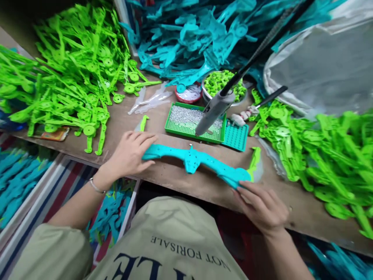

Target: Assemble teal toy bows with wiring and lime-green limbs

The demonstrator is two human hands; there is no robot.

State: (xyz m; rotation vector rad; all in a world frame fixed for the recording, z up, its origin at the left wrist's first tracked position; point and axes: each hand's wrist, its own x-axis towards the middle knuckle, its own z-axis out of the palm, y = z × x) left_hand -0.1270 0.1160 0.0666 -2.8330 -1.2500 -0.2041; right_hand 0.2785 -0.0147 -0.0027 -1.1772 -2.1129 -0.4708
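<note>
A long turquoise plastic part (191,159) with a small nose-like middle lies across the front of the table. My left hand (128,151) grips its left end, palm down, fingers over the top. At the other end, my right hand (262,204) pinches the lower edge between thumb and fingers. Upright lime-green pieces (255,160) with clear film-like fins sit at both ends of the turquoise part. A small screw (190,146) appears to stand at its middle. Above it hangs a grey electric screwdriver (215,112), touched by neither hand.
Behind the part stand a green tray (175,130) of small silvery screws, a turquoise tray (237,136), a red bowl (188,100) and a bowl of lime-green bits (224,83). Lime-green parts heap up left (78,77) and right (326,155). Turquoise parts (189,39) pile at the back.
</note>
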